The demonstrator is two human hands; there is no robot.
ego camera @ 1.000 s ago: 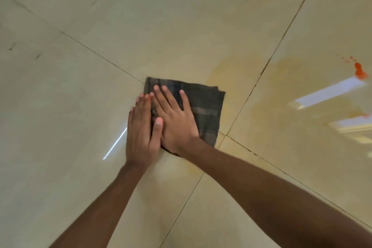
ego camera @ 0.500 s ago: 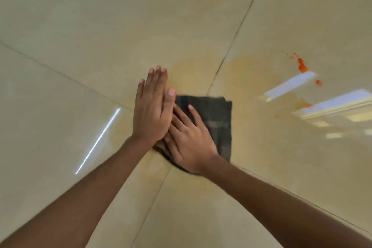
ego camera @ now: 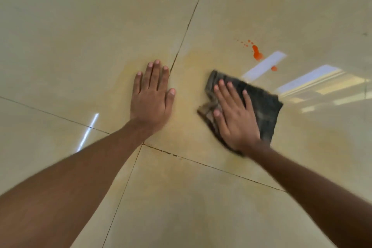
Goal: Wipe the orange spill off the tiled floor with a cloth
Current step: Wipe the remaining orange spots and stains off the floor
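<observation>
Your right hand [ego camera: 234, 119] lies flat, palm down, on the dark checked cloth [ego camera: 261, 104], with its fingers extended and slightly spread; it grips nothing and only presses on the fabric. The cloth rests folded on the tiled floor [ego camera: 80, 26], on the tile to the right of the long grout line [ego camera: 189, 24], and its near left edge is rumpled beside your thumb. Your left hand [ego camera: 152, 96] lies flat on the bare floor, well apart from the cloth, with its fingers straight and close together and the thumb held out to the side. The orange spill [ego camera: 257, 53] sits beyond the cloth's far corner, near it but not touching: one larger blot, a trail of small drops and a separate spot. A pale yellowish smear [ego camera: 193, 62] covers the tiles around both hands.
</observation>
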